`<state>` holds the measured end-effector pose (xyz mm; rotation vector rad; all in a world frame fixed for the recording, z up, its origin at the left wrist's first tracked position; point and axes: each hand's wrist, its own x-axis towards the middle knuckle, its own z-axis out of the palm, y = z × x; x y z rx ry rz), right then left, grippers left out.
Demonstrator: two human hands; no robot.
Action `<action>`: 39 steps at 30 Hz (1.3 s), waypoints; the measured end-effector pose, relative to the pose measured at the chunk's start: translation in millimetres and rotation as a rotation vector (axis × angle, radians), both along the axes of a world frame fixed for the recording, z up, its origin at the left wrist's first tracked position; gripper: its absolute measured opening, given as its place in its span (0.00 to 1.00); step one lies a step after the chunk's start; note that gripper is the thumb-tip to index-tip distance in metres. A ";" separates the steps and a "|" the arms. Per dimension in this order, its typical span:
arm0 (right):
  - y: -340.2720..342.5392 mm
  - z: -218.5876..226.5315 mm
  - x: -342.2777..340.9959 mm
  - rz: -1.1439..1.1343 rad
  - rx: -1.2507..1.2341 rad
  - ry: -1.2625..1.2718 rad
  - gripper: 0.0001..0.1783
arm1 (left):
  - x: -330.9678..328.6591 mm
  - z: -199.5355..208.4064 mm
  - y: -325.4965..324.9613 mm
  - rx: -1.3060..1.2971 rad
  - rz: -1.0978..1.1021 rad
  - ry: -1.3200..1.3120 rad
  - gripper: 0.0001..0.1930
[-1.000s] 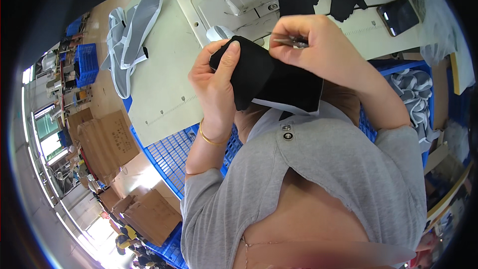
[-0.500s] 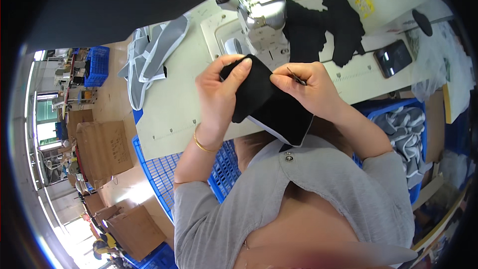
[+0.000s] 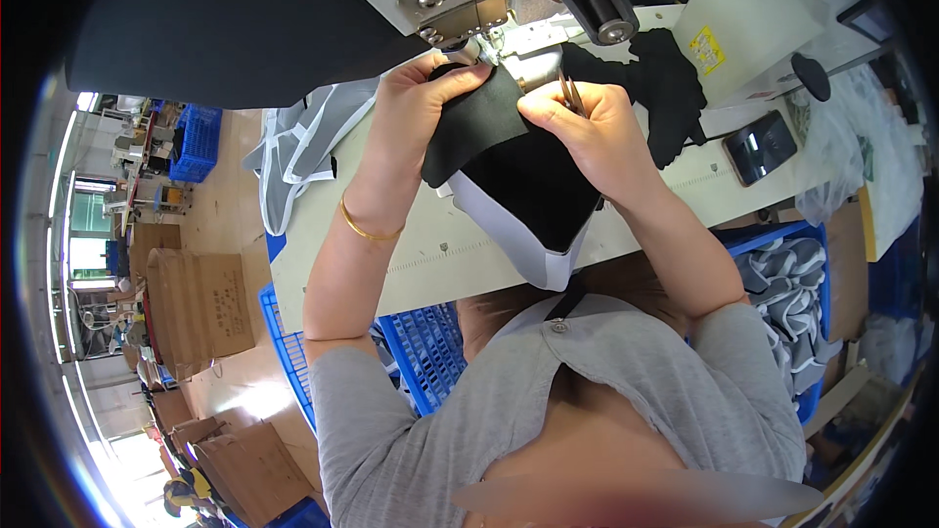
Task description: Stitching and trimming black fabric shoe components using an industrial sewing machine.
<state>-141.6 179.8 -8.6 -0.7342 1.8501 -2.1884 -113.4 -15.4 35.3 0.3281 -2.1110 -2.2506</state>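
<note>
Black fabric (image 3: 479,129) at sewing machine (image 3: 456,12)
My left hand (image 3: 415,106) and right hand (image 3: 593,132) pinch it; the right grips a pointed tool (image 3: 573,98).

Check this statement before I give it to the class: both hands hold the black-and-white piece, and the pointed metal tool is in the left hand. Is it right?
Not quite: the head view shows the pointed metal tool in the right hand, not the left hand. Both hands do hold the black-and-white piece.
</note>
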 end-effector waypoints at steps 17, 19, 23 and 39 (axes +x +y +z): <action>-7.6 -3.3 3.4 -0.039 -0.040 0.041 0.14 | -6.2 -6.1 -7.1 -0.093 0.034 0.061 0.11; -9.1 -3.9 4.5 -0.038 -0.050 0.056 0.15 | -7.0 -7.7 -7.3 -0.181 0.007 0.196 0.11; -7.1 -4.5 3.8 -0.051 0.043 0.068 0.17 | 18.8 -9.8 8.7 -1.381 0.400 0.606 0.11; 15.0 -9.7 46.6 0.054 -0.080 -0.241 0.09 | 60.9 -22.2 27.6 -1.571 0.042 0.923 0.15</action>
